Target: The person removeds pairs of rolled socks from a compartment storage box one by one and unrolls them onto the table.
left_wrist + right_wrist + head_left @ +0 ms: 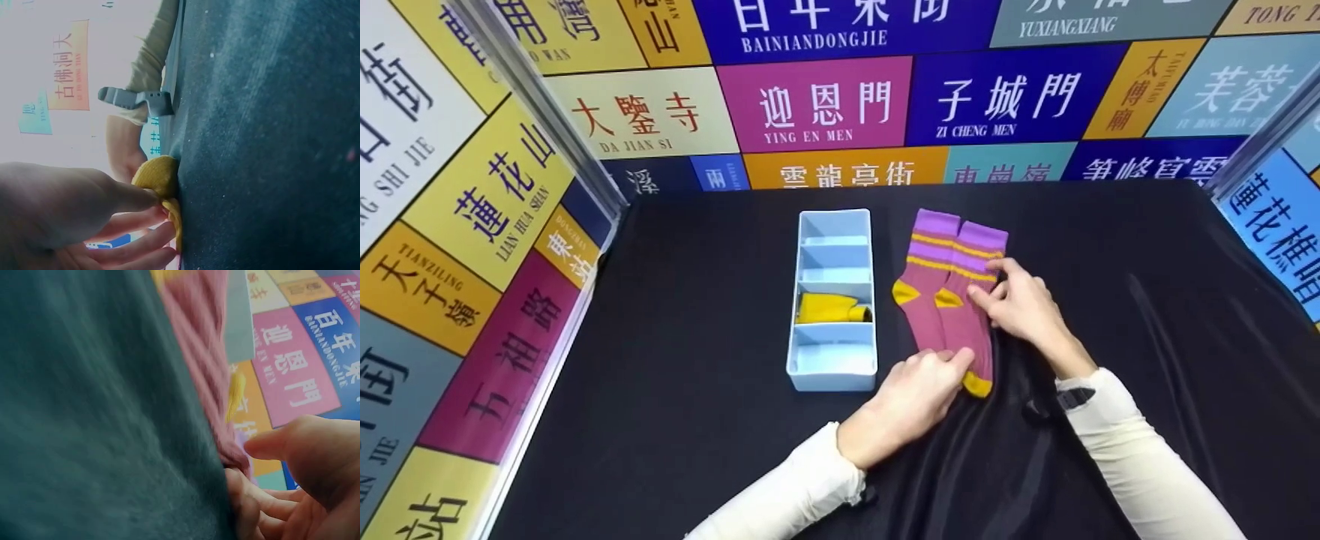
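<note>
Pink-purple socks [954, 298], yellow heels, side by side on black cloth [690, 322].

“BAINIANDONGJIE” and “YUXIANGXIANG” on wall panels [847, 30]

Location type: a small partitioned booth, arranged as a tabletop work station; the wider building cannot be identified; indicators are as follows: a printed back panel [814, 105] spans the top of the frame, bearing coloured blocks with Chinese characters and romanised names such as YING EN MEN; a similar left side panel [502, 210] lines the left edge; a right side panel [1279, 240] lines the right edge; grey corner posts [542, 105] stand at upper left and upper right; black cloth [697, 300] covers the work surface.
</note>
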`<state>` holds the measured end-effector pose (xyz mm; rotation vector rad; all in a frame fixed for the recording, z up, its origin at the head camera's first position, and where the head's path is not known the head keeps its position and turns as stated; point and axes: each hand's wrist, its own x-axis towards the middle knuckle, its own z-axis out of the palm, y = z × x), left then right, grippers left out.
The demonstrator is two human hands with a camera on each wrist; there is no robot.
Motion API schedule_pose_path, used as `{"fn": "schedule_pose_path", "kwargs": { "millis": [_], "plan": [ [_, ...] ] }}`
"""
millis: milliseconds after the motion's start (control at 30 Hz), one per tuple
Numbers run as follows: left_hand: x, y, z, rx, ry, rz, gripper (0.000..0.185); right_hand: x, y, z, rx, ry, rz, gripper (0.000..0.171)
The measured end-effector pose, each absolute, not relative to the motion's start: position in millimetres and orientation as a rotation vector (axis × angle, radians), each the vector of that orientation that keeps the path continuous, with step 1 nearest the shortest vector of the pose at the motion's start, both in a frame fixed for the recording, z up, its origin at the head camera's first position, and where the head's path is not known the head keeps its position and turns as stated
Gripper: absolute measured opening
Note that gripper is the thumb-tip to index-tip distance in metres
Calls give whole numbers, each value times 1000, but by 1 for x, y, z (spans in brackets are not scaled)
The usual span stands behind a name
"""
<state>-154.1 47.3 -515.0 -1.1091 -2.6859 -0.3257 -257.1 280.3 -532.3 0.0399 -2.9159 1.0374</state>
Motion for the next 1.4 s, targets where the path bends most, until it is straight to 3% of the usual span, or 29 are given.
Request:
{"fn": "schedule_pose_path", "kwargs": {
  "millis": [367,667,1400],
  "plan": [
    [-154,47,-517,-1101,-2657,-285,22,-238,282,-524,323,-2936,1061,55],
    [-155,44,-515,-1098,-2670,-228,24,-232,291,-510,519,-3114,1464,98],
    [-158,39,-513,-1236,-2639,-137,23,-231,316,-503,553,-3249,1372,97]
  ]
}}
